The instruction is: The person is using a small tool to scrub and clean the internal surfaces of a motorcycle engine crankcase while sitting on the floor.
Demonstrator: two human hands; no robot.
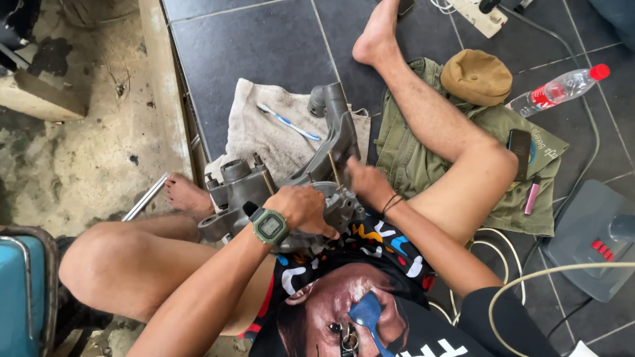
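Dark tiled floor [264, 39], person seated on it. Grey engine crankcase [264, 188] between the legs, resting on a soiled towel [264, 125] bearing a toothbrush [288, 121]. Left hand [301, 208], fingers curled over the casing; right hand [367, 185], fingers closed on its edge. Nearby: water bottle [559, 89], olive cap [476, 76].

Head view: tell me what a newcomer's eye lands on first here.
The grey metal engine casing at the centre, braced between the seated person's bare legs, draws the eye first; the left hand, with a green wristwatch, and the right hand both rest on it. Behind it a blue-and-white toothbrush lies on a dirty towel. Upper right, a red-capped plastic bottle lies on the dark tiles.
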